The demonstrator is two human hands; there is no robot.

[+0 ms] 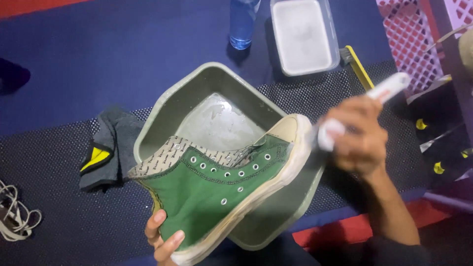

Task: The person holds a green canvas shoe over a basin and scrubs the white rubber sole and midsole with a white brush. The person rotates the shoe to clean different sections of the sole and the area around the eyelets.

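My left hand grips the heel end of a green high-top canvas shoe with a white rubber sole and no laces. I hold it tilted over a grey-green square basin that has soapy water in its bottom. My right hand is closed on a white-handled brush, blurred with motion. The brush end sits against the shoe's white toe cap.
A grey and yellow cloth lies left of the basin on a dark mesh mat. White laces lie at far left. Behind the basin stand a blue water bottle, a white lidded tub and a yellow-handled brush.
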